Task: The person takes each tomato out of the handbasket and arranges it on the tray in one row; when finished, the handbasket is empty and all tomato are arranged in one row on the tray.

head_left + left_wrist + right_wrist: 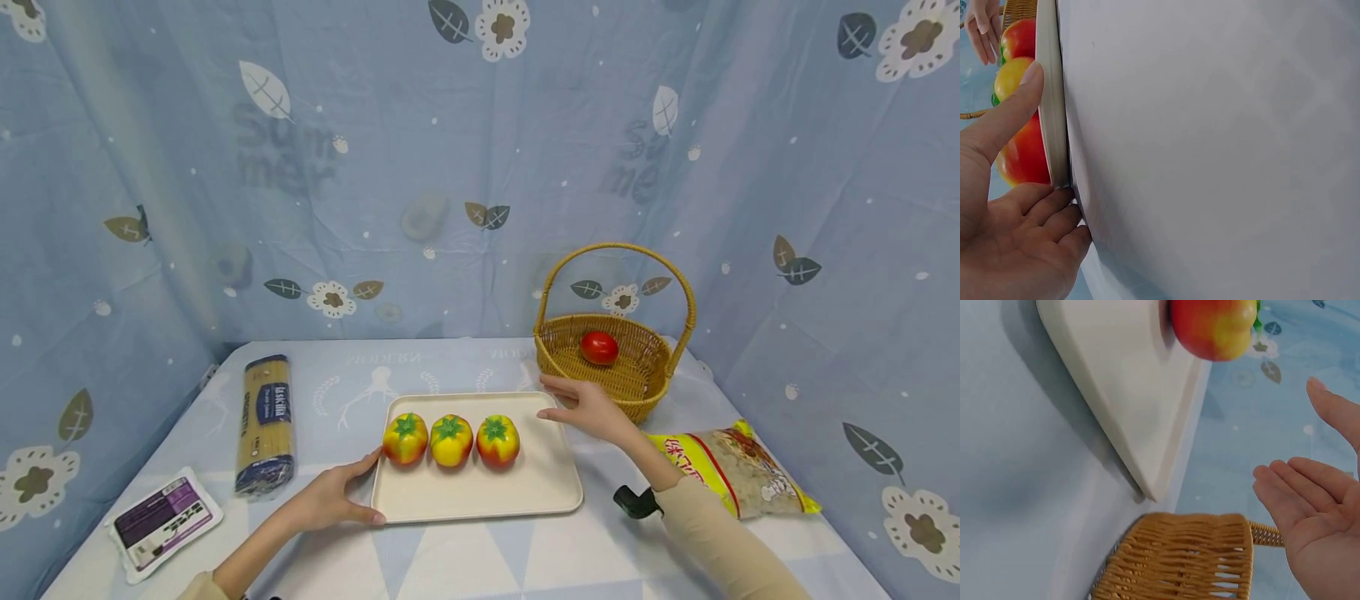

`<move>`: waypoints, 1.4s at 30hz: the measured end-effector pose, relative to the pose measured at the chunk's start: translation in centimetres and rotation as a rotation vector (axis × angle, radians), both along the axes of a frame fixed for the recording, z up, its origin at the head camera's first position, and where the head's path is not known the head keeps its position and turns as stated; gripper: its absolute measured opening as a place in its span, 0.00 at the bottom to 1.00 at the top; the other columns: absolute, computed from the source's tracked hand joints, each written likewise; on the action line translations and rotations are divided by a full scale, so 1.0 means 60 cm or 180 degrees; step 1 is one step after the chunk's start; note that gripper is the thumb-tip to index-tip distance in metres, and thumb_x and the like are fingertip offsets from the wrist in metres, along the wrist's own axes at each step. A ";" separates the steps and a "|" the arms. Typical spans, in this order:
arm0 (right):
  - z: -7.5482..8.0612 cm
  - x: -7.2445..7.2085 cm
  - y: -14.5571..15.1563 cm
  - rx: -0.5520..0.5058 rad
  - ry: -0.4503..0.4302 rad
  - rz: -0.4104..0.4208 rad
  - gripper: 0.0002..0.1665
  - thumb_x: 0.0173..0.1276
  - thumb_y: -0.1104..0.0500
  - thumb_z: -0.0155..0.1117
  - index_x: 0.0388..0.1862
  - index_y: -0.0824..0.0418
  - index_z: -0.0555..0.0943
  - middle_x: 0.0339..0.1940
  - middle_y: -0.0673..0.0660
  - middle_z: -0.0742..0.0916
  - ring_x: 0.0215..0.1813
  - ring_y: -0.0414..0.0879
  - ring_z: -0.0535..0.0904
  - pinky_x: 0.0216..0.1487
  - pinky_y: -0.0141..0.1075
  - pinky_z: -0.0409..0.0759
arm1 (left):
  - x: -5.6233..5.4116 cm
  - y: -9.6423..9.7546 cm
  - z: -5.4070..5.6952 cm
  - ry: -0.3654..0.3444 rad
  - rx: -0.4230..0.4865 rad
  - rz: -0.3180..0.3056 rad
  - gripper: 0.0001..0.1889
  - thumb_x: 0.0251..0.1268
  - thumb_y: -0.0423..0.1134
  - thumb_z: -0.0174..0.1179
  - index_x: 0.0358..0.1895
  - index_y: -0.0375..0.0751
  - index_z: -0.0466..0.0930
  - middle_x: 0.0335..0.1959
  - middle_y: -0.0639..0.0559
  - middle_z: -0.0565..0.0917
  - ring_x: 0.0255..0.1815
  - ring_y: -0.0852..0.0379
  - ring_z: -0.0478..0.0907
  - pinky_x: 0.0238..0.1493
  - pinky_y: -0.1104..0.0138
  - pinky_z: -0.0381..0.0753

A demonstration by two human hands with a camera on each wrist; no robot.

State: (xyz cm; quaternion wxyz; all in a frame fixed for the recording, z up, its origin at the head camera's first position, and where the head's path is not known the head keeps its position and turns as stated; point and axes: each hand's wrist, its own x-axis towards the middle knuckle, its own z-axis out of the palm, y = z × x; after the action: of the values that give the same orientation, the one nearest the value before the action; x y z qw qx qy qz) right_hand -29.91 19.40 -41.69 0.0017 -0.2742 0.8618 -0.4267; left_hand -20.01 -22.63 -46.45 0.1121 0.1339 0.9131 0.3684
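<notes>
My left hand (330, 497) holds the front-left corner of a cream rectangular tray (465, 498). In the left wrist view its thumb (1015, 112) lies along the front rim and its bent fingers (1047, 212) meet the tray's left end. Three yellow-and-red fruits with green leafy tops, like tomatoes, stand in a row on it: a left one (405, 442), a middle one (451, 443) and a right one (498, 445). Over the tray's back-right corner my right hand (588, 408) reaches, palm inward, thumb apart from the fingers, holding nothing. Beside it stands a wicker basket (637, 400).
Inside the basket, under its tall handle, lies a red tomato (599, 348). A yellow-and-clear food bag (738, 471) lies at the right. Leftward are a spaghetti pack (266, 425) and a white-and-purple packet (167, 522). Patterned blue curtains surround the table.
</notes>
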 end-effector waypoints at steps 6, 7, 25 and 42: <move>0.006 -0.015 0.013 0.0044 0.0113 -0.0151 0.39 0.59 0.50 0.72 0.66 0.66 0.73 0.64 0.65 0.77 0.64 0.58 0.74 0.61 0.51 0.74 | 0.000 0.000 0.000 0.0022 -0.0002 -0.0008 0.56 0.39 0.52 0.77 0.73 0.32 0.57 0.70 0.31 0.61 0.70 0.29 0.56 0.68 0.39 0.55; 0.006 -0.018 0.015 0.0052 0.0119 -0.0183 0.39 0.60 0.50 0.72 0.66 0.66 0.73 0.64 0.65 0.77 0.64 0.58 0.74 0.60 0.50 0.75 | 0.000 0.000 0.000 0.0023 -0.0001 -0.0006 0.56 0.39 0.52 0.77 0.73 0.32 0.57 0.70 0.31 0.61 0.70 0.29 0.56 0.68 0.39 0.55; 0.019 -0.065 0.055 0.0274 0.0462 -0.0589 0.40 0.59 0.52 0.74 0.67 0.64 0.72 0.65 0.62 0.77 0.64 0.57 0.74 0.61 0.48 0.75 | -0.001 -0.003 -0.005 0.0077 0.0019 -0.0014 0.57 0.38 0.52 0.78 0.73 0.32 0.57 0.70 0.31 0.61 0.69 0.29 0.57 0.68 0.39 0.54; 0.034 -0.109 0.087 0.0712 0.0392 -0.1011 0.42 0.61 0.48 0.71 0.69 0.66 0.69 0.56 0.71 0.81 0.48 0.61 0.80 0.45 0.49 0.83 | 0.002 0.000 -0.002 0.0032 0.0000 0.0033 0.57 0.38 0.52 0.78 0.73 0.34 0.57 0.70 0.31 0.61 0.69 0.29 0.57 0.68 0.38 0.55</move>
State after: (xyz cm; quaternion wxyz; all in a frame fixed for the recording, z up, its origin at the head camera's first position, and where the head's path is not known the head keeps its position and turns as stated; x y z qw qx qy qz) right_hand -36.47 24.60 -39.65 -0.0879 -0.1585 0.9347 -0.3057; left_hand -19.90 -22.65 -46.54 0.1055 0.1310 0.9144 0.3683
